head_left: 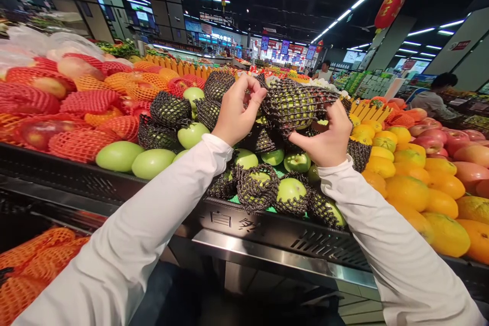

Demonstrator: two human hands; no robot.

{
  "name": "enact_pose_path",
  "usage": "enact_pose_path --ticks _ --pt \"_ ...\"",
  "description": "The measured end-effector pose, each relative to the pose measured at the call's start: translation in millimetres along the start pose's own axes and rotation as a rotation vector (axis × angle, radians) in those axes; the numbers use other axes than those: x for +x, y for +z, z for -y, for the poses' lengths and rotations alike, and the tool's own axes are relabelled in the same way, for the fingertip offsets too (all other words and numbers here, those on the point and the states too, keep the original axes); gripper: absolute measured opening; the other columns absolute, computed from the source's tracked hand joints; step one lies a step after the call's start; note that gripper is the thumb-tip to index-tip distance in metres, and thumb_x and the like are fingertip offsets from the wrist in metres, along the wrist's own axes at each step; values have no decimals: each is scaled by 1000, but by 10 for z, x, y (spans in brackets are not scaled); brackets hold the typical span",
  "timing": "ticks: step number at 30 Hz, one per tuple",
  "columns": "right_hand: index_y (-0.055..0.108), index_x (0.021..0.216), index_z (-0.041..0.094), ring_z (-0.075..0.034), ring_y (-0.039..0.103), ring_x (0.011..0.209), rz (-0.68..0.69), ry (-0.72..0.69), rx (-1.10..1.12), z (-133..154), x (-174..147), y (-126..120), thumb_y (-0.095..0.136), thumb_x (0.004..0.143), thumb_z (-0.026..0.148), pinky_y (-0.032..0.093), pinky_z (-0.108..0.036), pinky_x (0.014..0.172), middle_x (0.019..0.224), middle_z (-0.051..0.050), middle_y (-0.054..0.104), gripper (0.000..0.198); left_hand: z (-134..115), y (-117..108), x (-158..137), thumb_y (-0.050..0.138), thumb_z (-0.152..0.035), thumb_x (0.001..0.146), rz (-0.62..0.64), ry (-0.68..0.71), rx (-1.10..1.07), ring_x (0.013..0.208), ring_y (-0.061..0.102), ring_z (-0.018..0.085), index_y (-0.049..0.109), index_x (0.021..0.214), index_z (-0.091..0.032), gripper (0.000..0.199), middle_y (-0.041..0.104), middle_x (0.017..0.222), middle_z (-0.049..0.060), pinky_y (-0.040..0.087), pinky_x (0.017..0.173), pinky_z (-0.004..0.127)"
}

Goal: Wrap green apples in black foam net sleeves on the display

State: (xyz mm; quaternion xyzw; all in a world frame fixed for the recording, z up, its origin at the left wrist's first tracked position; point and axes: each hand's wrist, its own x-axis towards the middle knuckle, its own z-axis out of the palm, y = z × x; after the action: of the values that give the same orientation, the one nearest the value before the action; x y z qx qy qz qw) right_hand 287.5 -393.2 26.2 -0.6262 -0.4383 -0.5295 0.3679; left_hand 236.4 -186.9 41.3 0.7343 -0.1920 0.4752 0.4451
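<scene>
My right hand (329, 137) grips a green apple (294, 107) in a black foam net, thumb under its near side and fingers round its right end. The net's stretched end trails toward those fingers. Just left of this apple, my left hand (239, 112) is closed in a pinch, close to the net's edge; whatever lies between its fingertips is hidden. Below both hands is a black display tray (263, 224) of green apples, some in black nets, like the netted apple (257, 186) at the front, and some bare, like the green apple (154, 164) on the left.
Red-netted fruit (82, 137) is heaped on the left. Oranges (410, 193) and pinkish apples (451, 140) fill the right side. A metal rail (267, 254) runs along the front edge. Orange-netted fruit (34, 265) sits low at left. Another person (435, 97) is at the far right.
</scene>
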Motion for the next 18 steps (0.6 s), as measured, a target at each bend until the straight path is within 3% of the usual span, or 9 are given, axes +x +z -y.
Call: enact_pose_path --ticks 3,6,8,11,14,18 --pt "62 115 22 -32 63 100 11 -2 -23 2 -6 -5 80 65 37 60 -52 83 105 -11 64 55 42 -24 21 55 -68 90 47 1 48 87 59 20 58 94 -20 48 53 86 6 51 79 36" --pt "60 115 22 -32 63 97 13 18 -15 -18 -23 3 81 64 40 61 -51 78 106 -11 63 58 91 -52 27 57 -54 92 86 41 83 99 59 23 57 113 -22 39 56 99 9 53 85 41" --pt "58 117 22 -32 63 97 10 20 1 -31 -34 10 82 63 42 60 -52 81 109 -12 62 62 105 -61 20 64 -47 89 149 104 92 113 57 28 48 132 -26 50 54 118 13 54 89 45" --pt "53 123 22 -34 63 103 35 -3 6 -30 -38 10 81 64 45 57 -54 90 114 -14 62 69 65 -54 0 76 -47 77 306 245 106 136 44 35 32 149 -32 86 41 145 15 50 103 53" --pt "51 124 22 -35 63 105 74 -49 -2 -8 -27 -4 80 63 48 56 -54 93 114 -14 62 72 -16 -39 -11 82 -56 67 418 331 125 147 34 37 35 149 -32 97 38 154 11 37 120 58" --pt "52 120 21 -34 64 100 114 -87 25 5 -10 1 80 60 50 58 -55 91 108 -11 64 73 -94 -34 -18 85 -56 64 418 304 134 144 40 35 49 138 -30 87 48 147 10 31 125 55"
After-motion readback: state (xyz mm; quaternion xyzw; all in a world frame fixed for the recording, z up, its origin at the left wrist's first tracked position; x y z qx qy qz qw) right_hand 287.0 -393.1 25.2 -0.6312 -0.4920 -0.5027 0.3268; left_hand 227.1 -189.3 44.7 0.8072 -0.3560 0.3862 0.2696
